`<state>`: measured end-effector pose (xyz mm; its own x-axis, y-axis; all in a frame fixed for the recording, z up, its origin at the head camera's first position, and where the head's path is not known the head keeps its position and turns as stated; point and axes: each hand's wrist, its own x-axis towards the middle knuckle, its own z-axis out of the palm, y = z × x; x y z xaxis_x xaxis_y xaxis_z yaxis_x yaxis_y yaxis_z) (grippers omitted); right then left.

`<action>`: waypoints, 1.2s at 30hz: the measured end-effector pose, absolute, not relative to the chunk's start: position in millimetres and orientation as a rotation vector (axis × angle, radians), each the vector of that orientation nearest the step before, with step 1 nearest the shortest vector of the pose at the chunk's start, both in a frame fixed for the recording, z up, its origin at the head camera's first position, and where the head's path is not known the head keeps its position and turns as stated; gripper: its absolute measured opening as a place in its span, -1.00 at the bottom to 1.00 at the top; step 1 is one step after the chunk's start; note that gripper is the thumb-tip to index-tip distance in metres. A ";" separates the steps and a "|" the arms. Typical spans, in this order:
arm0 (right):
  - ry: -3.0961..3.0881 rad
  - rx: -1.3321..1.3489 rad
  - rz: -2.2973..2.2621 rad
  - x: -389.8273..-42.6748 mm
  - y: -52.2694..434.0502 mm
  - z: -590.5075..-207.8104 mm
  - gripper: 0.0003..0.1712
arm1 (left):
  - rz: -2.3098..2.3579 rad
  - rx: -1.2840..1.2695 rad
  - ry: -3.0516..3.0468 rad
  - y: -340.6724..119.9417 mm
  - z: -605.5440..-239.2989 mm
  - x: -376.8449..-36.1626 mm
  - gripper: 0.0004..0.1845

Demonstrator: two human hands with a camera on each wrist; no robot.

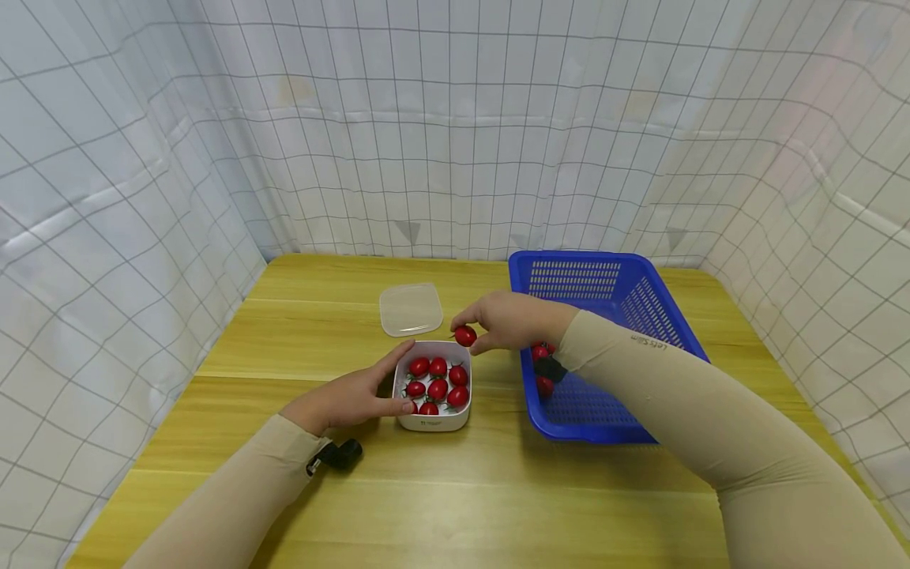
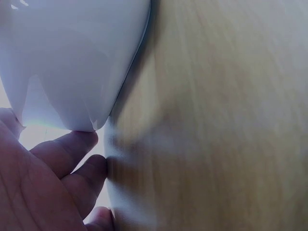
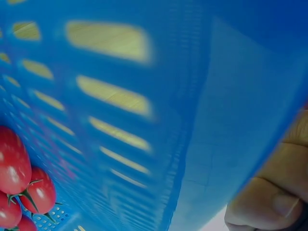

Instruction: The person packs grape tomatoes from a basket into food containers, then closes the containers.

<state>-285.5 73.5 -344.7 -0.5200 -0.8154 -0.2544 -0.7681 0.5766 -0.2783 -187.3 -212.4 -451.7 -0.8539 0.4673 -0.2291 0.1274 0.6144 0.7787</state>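
A white square food container (image 1: 435,423) stands on the table with several small red tomatoes (image 1: 437,389) inside, some with green stems. My left hand (image 1: 351,397) grips its left side, the thumb over the near rim and the index finger at the far corner. The left wrist view has fingers (image 2: 72,149) against the glossy container wall (image 2: 67,67). Between thumb and fingertips, my right hand (image 1: 515,320) pinches one small tomato (image 1: 465,336) above the container's far right corner. In the right wrist view, curled fingers (image 3: 269,202) show beyond the basket wall; the pinched tomato is mostly hidden there.
A blue plastic basket (image 1: 517,276) stands on the right under my right forearm, with several tomatoes (image 3: 41,191) by its left wall. Behind the container lies a translucent square lid (image 1: 411,310) on the wooden table (image 1: 298,332). White grid-patterned curtains (image 1: 455,142) surround the table.
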 end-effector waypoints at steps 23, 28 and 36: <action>2.457 -1.257 -0.185 -283.3 73.2 -346.9 -0.47 | 1.121 0.491 2.423 -213.0 -451.8 -187.6 0.16; 2.454 -1.258 -0.185 -283.7 73.5 -346.9 -0.47 | 1.113 0.493 2.429 -212.7 -451.7 -187.3 0.16; 2.451 -1.262 -0.178 -285.6 73.9 -347.9 -0.46 | 1.116 0.494 2.427 -212.0 -449.6 -186.3 0.15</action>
<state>-285.6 73.9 -347.9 -0.5265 -0.8057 -0.2715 -0.7581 0.5894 -0.2789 -186.3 -212.0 -449.6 -0.8480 0.4797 -0.2254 0.1411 0.6142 0.7764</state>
